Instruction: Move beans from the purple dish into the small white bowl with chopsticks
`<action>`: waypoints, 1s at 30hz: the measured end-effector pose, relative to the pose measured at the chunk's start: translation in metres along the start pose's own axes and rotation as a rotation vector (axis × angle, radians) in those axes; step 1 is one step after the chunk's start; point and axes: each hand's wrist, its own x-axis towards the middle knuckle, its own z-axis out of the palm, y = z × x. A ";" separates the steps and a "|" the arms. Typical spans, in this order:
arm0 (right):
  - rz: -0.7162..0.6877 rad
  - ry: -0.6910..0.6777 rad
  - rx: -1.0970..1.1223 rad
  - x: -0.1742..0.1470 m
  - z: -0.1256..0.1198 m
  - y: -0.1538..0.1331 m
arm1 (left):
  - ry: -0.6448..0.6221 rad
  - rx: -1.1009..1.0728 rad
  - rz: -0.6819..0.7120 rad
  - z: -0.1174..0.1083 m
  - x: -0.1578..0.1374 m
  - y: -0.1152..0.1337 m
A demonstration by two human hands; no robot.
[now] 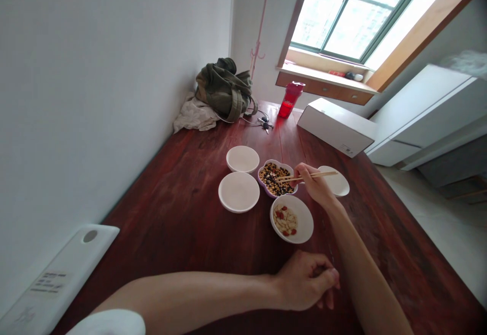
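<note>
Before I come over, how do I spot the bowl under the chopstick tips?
Find the big dark red table, then the round white bowls near its middle. Beside them, the right hand points chopsticks at your flower-shaped bowl. Only that one has a wavy, pale purple edge and lots of yellow and black bits.

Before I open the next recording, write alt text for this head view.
A person's right hand holds chopsticks with their tips at the black and yellow grains in a flower-shaped bowl. The left hand, loosely curled, is nearest a white bowl of pale slices and red pieces on a dark red table.
</note>
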 end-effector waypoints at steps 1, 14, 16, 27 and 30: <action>0.000 0.003 0.017 0.000 0.000 0.000 | 0.000 0.004 0.006 0.000 0.000 0.000; -0.007 0.078 0.053 -0.001 -0.006 -0.008 | 0.000 0.005 -0.037 0.001 0.000 0.002; -0.009 0.111 0.067 -0.002 -0.009 -0.009 | 0.005 0.008 -0.033 0.001 -0.001 0.002; -0.078 0.096 0.500 -0.002 -0.029 -0.028 | 0.017 -0.033 -0.042 0.003 0.000 0.002; -0.079 0.094 0.508 -0.004 -0.033 -0.034 | 0.010 -0.035 -0.035 0.002 0.000 0.004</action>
